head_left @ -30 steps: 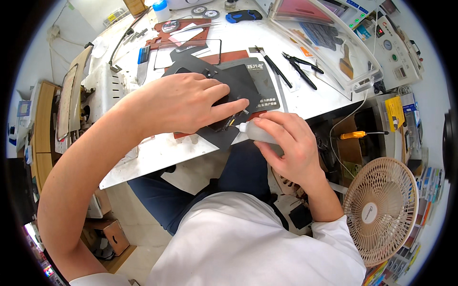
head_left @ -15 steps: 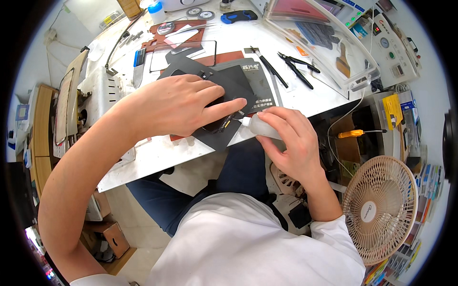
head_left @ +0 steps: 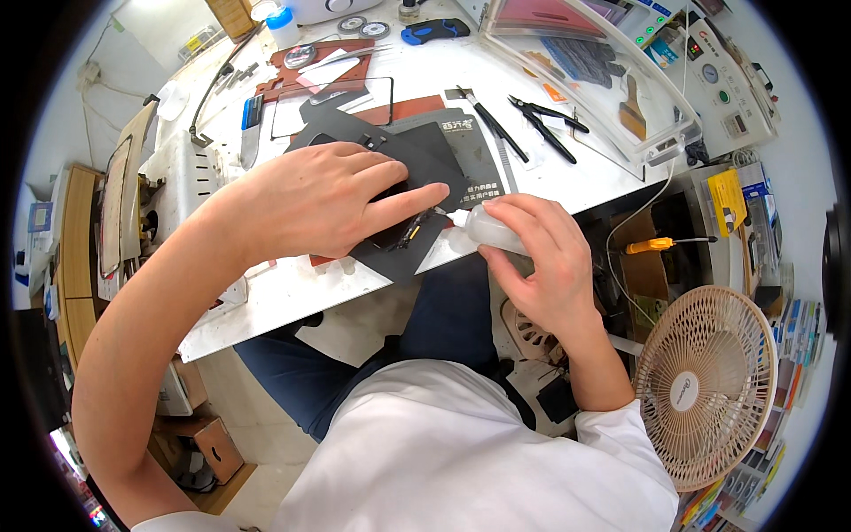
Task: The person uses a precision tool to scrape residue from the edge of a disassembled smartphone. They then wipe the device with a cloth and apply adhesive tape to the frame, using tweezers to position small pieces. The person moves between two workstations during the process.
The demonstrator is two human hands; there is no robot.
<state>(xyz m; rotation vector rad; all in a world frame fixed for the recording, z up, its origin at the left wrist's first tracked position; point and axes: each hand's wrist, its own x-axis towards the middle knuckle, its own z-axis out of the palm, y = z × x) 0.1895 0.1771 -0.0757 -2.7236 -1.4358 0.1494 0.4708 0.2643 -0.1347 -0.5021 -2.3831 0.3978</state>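
Note:
My left hand (head_left: 319, 197) bears down on a dark, phone-like device (head_left: 409, 233), with its index finger stretched toward the right. The palm and fingers hide most of the device; small gold and black parts show at its near right edge. Under it lies a black sheet (head_left: 396, 264) on a dark grey mat (head_left: 486, 164). In my right hand (head_left: 551, 266) is a translucent white squeeze bottle (head_left: 493, 230), gripped between thumb and fingers. The bottle lies nearly level, its narrow nozzle pointing left at the device's edge, close to my left fingertip. Whether the nozzle touches cannot be seen.
Beyond the mat lie tweezers (head_left: 490, 122), black-handled cutters (head_left: 548, 129) and a blue-handled blade (head_left: 253, 120). A clear-lidded box (head_left: 660, 146) sits at the far right of the white table (head_left: 213, 330). A beige fan (head_left: 709, 390) stands right of me.
The head view has shifted slightly. The bottle's nozzle has drawn a little away to the right from the device's parts, and the bottle is tilted a bit more. My left hand keeps its place on the device.

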